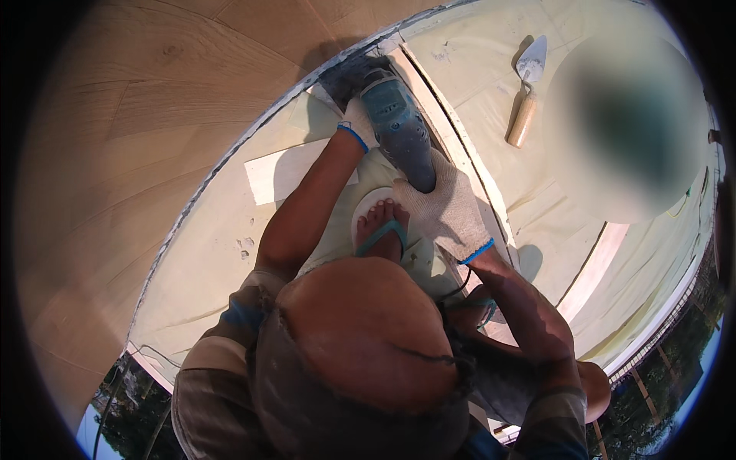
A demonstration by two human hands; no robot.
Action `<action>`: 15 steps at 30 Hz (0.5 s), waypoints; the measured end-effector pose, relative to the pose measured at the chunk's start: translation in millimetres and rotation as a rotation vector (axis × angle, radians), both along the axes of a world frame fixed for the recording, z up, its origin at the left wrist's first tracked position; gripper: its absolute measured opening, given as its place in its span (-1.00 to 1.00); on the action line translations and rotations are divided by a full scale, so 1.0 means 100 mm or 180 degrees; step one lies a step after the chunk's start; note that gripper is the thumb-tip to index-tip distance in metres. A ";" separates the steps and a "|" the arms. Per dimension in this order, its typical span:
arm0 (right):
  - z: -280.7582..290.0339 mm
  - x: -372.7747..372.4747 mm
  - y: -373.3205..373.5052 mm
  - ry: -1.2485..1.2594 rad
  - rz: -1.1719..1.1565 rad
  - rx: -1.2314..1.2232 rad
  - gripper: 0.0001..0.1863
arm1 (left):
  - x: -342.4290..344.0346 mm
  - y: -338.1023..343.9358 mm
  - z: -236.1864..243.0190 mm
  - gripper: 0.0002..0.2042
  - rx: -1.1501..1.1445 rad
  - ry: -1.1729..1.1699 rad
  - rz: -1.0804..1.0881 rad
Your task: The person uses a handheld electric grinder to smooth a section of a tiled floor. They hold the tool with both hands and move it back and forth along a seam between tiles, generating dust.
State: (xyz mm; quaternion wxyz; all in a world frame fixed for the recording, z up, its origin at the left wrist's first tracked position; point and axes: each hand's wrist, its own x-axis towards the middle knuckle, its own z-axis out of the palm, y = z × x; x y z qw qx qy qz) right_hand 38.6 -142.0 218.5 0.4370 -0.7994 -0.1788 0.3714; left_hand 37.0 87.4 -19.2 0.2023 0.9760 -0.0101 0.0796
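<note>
A blue-grey hand-held power tool (395, 126), apparently an angle grinder, is held with its front end at the dark corner (346, 80) where a wooden strip (423, 92) meets the curved edge of the tiled surface. My left hand (359, 124), in a cream knit glove with blue cuff, is closed on the tool's side near the head. My right hand (446, 205), gloved alike, grips the tool's rear body, with a black cord hanging below it. A sandalled foot (376, 228) is beneath the tool.
A trowel (526, 100) lies to the right on pale sheeting (475, 54). Loose boards (590, 272) lie at right, another (264, 172) at left. Wood-look tiles (138, 92) cover the upper left. A blurred round spot obscures the upper right; greenery shows beyond the lower edges.
</note>
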 end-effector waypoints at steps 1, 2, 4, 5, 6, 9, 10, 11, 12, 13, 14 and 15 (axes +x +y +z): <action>0.07 -0.02 0.04 0.0054 -0.0015 -0.0059 -0.49 | -0.03 0.02 0.09 -0.66 0.1041 -0.0042 -0.0137; 0.13 -0.03 0.09 0.0126 -0.0043 -0.0129 -0.47 | -0.10 -0.08 0.13 -0.69 0.3329 -0.0050 0.0302; 0.81 -0.14 -0.06 -0.1008 0.0356 0.0109 -0.51 | -0.15 -0.42 0.27 -0.71 0.7251 -0.0184 0.0945; 0.99 -0.28 -0.27 -0.0906 0.0489 0.0082 -0.52 | -0.31 -0.41 0.32 -0.69 0.9037 -0.0312 0.1004; 1.19 -0.40 -0.44 -0.0860 0.0678 -0.0071 -0.53 | -0.70 -0.70 0.48 -0.63 0.9919 -0.0606 0.0468; 1.20 0.01 -0.58 -0.0481 0.0689 -0.0104 -0.52 | -0.21 -0.74 1.29 -0.54 1.0868 -0.0071 -0.0900; 1.17 0.00 -0.58 -0.0323 0.0706 -0.0229 -0.52 | -0.27 -0.80 1.16 -0.52 1.0773 -0.0058 -0.1537; 1.13 -0.02 -0.58 -0.0185 0.0680 -0.0404 -0.51 | -0.26 -0.90 0.95 -0.50 1.0609 -0.0125 -0.2102; 1.04 -0.05 -0.57 -0.0106 0.0364 -0.0235 -0.48 | -0.27 -0.91 0.76 -0.49 1.0535 -0.0244 -0.1861; 0.94 -0.07 -0.58 -0.0195 0.0412 -0.0244 -0.52 | -0.29 -0.90 0.55 -0.47 1.0454 -0.0332 -0.1638; 0.84 -0.04 -0.65 -0.0306 0.0410 -0.0300 -0.55 | -0.29 -0.97 0.54 -0.47 1.0378 -0.0563 -0.1264; 0.77 -0.04 -0.69 -0.0415 0.0414 -0.0351 -0.58 | -0.28 -1.02 0.53 -0.46 1.0528 -0.0783 -0.1767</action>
